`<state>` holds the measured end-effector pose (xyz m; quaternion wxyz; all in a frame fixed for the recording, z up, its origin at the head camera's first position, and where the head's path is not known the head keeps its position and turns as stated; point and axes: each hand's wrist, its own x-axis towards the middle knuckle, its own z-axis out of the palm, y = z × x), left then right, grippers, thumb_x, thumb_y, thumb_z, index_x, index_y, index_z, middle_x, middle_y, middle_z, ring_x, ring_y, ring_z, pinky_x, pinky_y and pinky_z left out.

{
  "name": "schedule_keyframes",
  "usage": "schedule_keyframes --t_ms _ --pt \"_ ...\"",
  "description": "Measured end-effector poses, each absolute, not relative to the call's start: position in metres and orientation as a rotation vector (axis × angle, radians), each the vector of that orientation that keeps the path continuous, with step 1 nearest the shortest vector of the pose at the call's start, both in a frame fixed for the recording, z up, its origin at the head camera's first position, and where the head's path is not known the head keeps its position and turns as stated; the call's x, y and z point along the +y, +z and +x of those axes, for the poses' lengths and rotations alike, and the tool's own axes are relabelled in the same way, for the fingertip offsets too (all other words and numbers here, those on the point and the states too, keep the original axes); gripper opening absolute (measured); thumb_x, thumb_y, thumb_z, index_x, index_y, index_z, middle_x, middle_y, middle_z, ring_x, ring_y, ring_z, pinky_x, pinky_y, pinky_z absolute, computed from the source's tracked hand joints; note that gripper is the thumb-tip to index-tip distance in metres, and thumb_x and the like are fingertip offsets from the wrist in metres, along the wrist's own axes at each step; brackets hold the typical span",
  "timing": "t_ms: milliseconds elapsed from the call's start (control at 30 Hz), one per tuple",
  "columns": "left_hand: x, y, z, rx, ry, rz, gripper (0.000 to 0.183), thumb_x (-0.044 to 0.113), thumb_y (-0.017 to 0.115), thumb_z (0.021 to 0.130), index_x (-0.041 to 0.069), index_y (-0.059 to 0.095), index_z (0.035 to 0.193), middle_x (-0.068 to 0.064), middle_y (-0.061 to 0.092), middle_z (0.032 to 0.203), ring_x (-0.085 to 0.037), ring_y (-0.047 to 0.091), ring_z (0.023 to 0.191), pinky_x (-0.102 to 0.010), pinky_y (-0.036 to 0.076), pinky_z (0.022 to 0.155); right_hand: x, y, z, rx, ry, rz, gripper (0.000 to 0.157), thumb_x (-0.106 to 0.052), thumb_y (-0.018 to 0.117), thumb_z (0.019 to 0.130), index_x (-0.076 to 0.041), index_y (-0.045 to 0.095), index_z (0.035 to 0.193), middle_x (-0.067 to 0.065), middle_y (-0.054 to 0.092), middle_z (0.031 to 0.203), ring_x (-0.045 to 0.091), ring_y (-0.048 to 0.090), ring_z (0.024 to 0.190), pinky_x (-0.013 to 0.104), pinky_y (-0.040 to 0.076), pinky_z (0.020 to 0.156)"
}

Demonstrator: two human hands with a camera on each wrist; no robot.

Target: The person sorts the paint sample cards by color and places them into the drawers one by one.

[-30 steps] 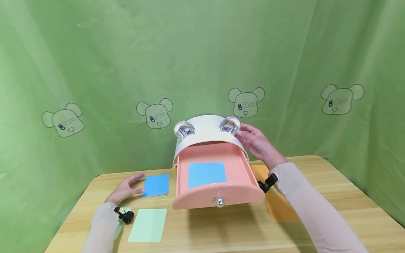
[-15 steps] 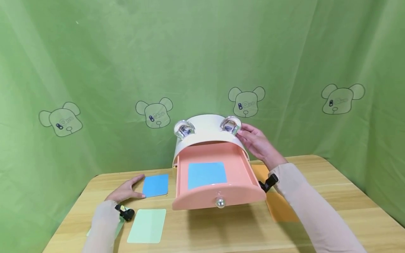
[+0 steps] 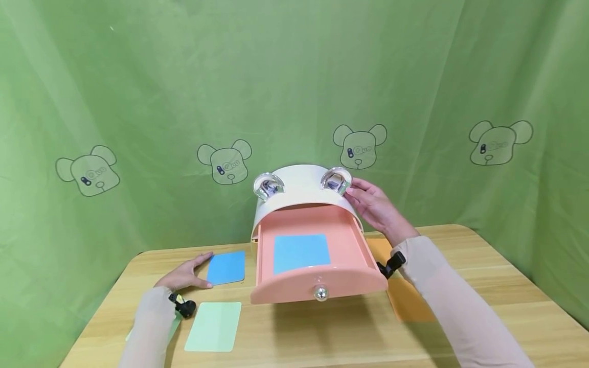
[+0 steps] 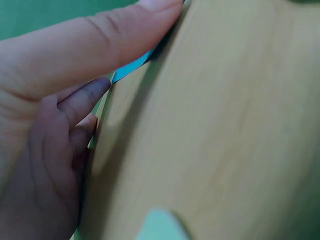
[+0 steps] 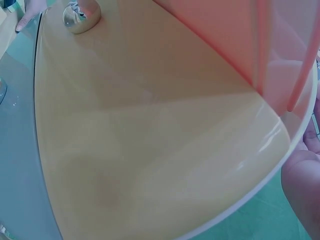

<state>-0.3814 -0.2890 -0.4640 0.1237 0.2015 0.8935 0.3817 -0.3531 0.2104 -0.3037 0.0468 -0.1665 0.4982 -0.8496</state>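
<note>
My left hand (image 3: 184, 274) rests on the table at the left edge of a blue card (image 3: 226, 268), with thumb and index finger spread towards its two left corners. In the left wrist view, the straight thumb partly covers the blue card (image 4: 131, 68). A white box (image 3: 301, 184) with two shiny silver eyes has its pink drawer (image 3: 317, 283) pulled out. Another blue card (image 3: 301, 253) lies in that drawer. My right hand (image 3: 375, 207) holds the box by its right silver eye (image 3: 336, 181), thumb at the eye's side; some fingertips are hidden behind it.
A light green card (image 3: 213, 327) lies on the wooden table (image 3: 497, 296), with more green partly under the left forearm. An orange sheet (image 3: 409, 304) lies partly beneath the right forearm. The drawer's round silver knob (image 3: 321, 293) juts forward. A green curtain (image 3: 294, 76) hangs behind.
My left hand has moved slightly right, its index finger and thumb coming up to the blue card's left corners. The right hand, the box and the drawer have stayed put.
</note>
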Motion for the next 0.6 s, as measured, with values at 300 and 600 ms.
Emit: schedule_keyframes --t_ms 300,600 --pt "-0.287 -0.4589 -0.3767 2.602 1.093 0.587 0.095 0.024 0.08 0.074 0.004 0.023 0.148 -0.023 0.015 0.154 -0.046 0.009 0.139 -0.069 0.013 0.106 0.2109 -0.3034 -0.3521 1.486 -2.602 -0.513 0.027 0.011 0.049 0.09 -0.008 0.066 0.1 0.005 0.066 0.103 0.013 0.063 0.094 0.018 0.049 0.088" --pt "-0.2867 -0.4584 -0.3749 2.583 1.094 0.574 0.094 0.022 0.08 0.073 0.006 0.025 0.148 -0.027 0.008 0.153 -0.048 0.004 0.139 -0.071 0.009 0.105 0.2103 -0.3036 -0.3517 1.483 -2.612 -0.49 0.027 0.01 0.05 0.09 -0.009 0.066 0.1 0.005 0.067 0.102 0.013 0.064 0.093 0.018 0.049 0.087"
